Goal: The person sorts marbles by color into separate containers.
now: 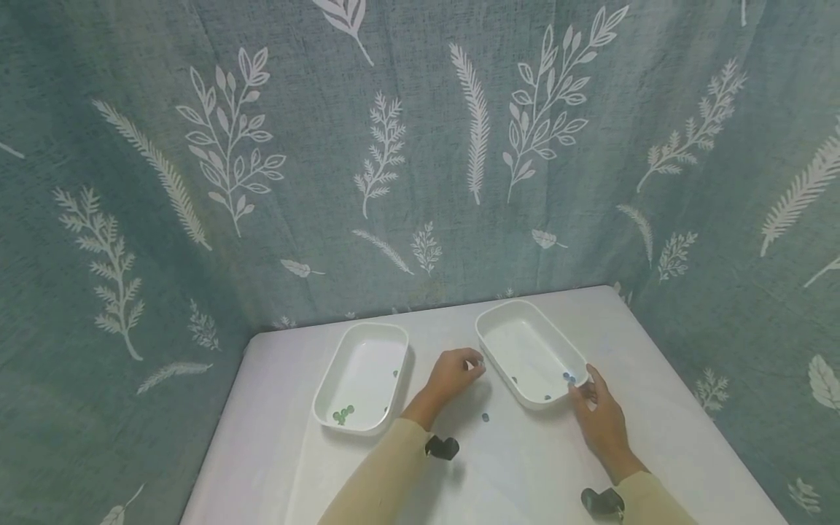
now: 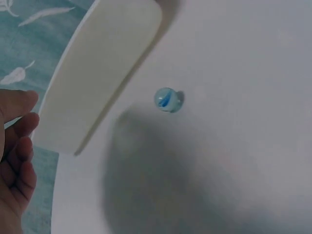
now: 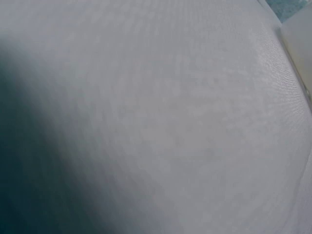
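In the head view my right hand grips the near right corner of a white tray, thumb on its front rim and index finger at the side. That tray contains several small marbles, with blue ones near the thumb. My left hand hovers just left of the tray, thumb and index fingertips close together and the other fingers curled. A pale spot shows at those fingertips; I cannot tell whether it is a held marble. Below lies a clear marble with a blue swirl, on the table, casting a shadow.
A second white tray stands to the left, with several green marbles mostly in its near left corner. White cloth covers the table. A teal leaf-patterned curtain rises behind and along both sides.
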`<state>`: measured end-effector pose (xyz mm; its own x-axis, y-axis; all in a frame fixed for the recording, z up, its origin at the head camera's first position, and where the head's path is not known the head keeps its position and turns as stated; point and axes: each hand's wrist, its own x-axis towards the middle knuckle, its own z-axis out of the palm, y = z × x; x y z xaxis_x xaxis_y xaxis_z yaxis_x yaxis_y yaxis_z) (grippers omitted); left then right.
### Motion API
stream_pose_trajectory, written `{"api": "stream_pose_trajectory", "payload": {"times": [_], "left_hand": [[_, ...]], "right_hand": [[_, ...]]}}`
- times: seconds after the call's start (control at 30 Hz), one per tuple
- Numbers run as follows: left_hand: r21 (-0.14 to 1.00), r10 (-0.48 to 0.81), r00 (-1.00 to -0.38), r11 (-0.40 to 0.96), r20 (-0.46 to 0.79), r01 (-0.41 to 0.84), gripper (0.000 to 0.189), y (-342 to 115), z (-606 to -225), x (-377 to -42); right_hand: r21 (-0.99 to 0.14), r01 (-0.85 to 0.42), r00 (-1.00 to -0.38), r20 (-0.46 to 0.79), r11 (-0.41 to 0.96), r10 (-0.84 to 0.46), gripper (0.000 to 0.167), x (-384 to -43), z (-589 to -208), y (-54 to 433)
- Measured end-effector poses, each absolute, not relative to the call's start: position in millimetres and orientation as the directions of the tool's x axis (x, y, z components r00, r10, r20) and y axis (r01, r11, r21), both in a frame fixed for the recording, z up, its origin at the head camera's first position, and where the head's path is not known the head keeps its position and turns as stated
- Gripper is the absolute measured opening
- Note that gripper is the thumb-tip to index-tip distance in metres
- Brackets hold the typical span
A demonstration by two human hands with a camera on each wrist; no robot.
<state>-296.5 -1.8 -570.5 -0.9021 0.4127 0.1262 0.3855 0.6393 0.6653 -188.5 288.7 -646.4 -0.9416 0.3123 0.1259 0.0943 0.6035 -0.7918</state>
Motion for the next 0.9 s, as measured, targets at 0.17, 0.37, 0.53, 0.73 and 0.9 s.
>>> {"api": "stream_pose_trajectory", "payload": {"times": [0.17, 0.37, 0.53, 0.73, 0.9], "left_hand": [[0.658, 0.409, -0.904, 0.646, 0.128, 0.385, 0.021, 1.5, -570.1, -301.7], [0.650, 0.424, -0.895, 0.642, 0.140, 0.406, 0.019, 7.3, -569.9, -307.7], [0.670, 0.420, -0.894, 0.620, 0.155, 0.408, 0.015, 8.9, -568.3, -309.4], [0.660, 0.420, -0.897, 0.635, 0.141, 0.401, 0.018, 11.5, -568.9, -312.0], [0.675, 0.406, -0.907, 0.639, 0.113, 0.370, 0.023, 13.3, -568.2, -314.3]], "right_hand": [[-0.795, 0.105, -0.942, 0.114, 0.597, 0.317, 0.072, -188.3, -645.8, 287.0], [-0.795, 0.112, -0.941, 0.108, 0.595, 0.321, 0.073, -188.9, -648.0, 288.9], [-0.795, 0.114, -0.941, 0.107, 0.596, 0.322, 0.073, -189.5, -651.0, 289.9], [-0.791, 0.104, -0.939, 0.121, 0.603, 0.321, 0.072, -189.3, -650.2, 289.2], [-0.787, 0.102, -0.941, 0.123, 0.609, 0.315, 0.070, -190.1, -649.4, 288.7]]}}
